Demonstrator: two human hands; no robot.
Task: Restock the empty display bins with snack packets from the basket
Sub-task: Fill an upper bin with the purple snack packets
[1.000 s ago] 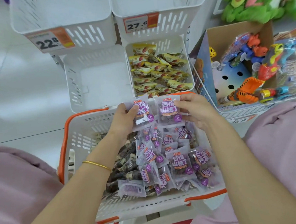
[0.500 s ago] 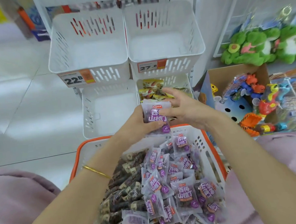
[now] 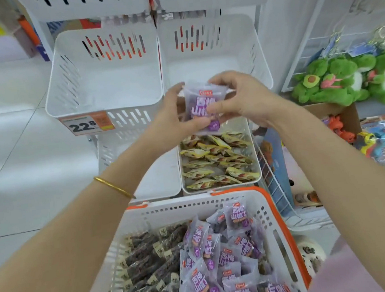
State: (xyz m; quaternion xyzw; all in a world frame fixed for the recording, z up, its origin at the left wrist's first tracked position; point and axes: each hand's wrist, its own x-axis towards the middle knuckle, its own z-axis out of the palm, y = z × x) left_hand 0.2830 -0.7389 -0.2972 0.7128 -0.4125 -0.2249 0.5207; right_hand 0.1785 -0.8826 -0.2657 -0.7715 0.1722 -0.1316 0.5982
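Observation:
My left hand (image 3: 172, 117) and my right hand (image 3: 238, 99) together hold a stack of purple snack packets (image 3: 202, 102) at the front rim of the right empty white display bin (image 3: 259, 68). Beside it stands the left empty white bin (image 3: 63, 87) with a 22.8 price tag. Below my arms is the white basket with orange trim (image 3: 192, 207), holding several purple packets (image 3: 221, 258) on the right and dark packets (image 3: 146, 263) on the left.
A lower bin (image 3: 256, 163) holds yellow wrapped snacks, and the lower bin (image 3: 162, 181) left of it shows a bare white floor. Green plush toys (image 3: 345, 79) and a box of colourful toys (image 3: 354, 128) sit at the right. White tiled floor lies to the left.
Both hands have lifted the purple packets out of the basket and carried them up and forward to the upper right bin. The view has tilted upward.

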